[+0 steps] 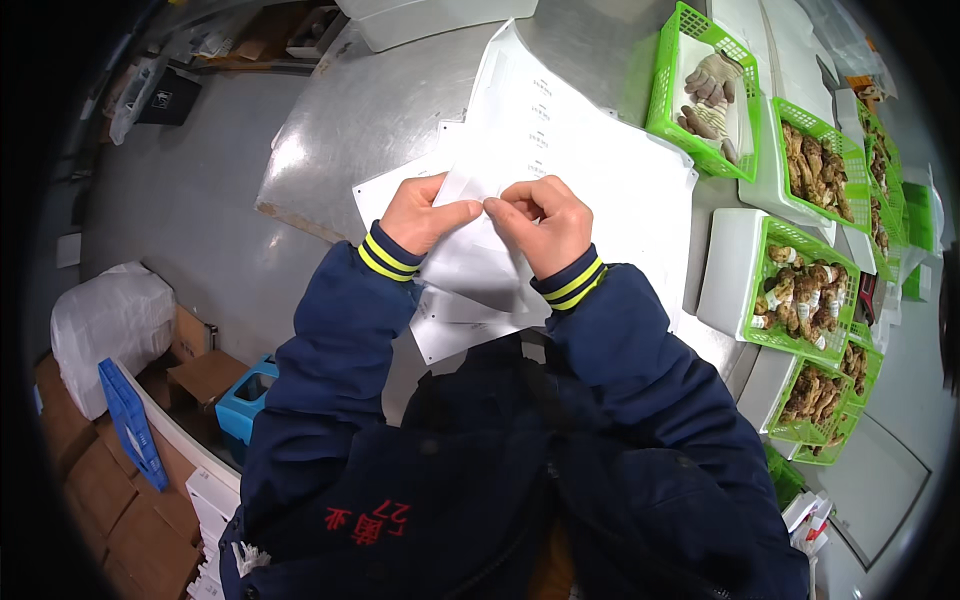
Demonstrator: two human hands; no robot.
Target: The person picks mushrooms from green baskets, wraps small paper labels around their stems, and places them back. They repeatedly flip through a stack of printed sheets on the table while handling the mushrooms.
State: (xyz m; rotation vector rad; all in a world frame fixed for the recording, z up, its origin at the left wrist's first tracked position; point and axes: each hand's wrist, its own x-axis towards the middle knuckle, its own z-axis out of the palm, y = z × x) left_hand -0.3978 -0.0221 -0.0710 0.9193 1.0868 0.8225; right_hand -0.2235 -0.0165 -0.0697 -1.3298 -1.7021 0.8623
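A long white printed sheet (515, 110), marked with small rows of print, spreads over the steel table, and its near part is lifted and curled. My left hand (425, 213) is closed on the sheet's lifted part, with the thumb on top. Close beside it, my right hand (543, 222) pinches the same part between thumb and forefinger. The two thumbs almost meet. Whether a small label lies between the right fingertips is too fine to make out. More white sheets (645, 215) with small dark corner holes lie beneath and around the hands.
To the right, a green basket (660, 100) holds work gloves (715, 82). Beyond it, several green baskets of brown, root-like or mushroom-like produce (800, 295) rest on white boxes (728, 270). The steel table (345, 120) ends at the left; cardboard boxes (140, 515) and a blue crate (243, 402) stand lower left.
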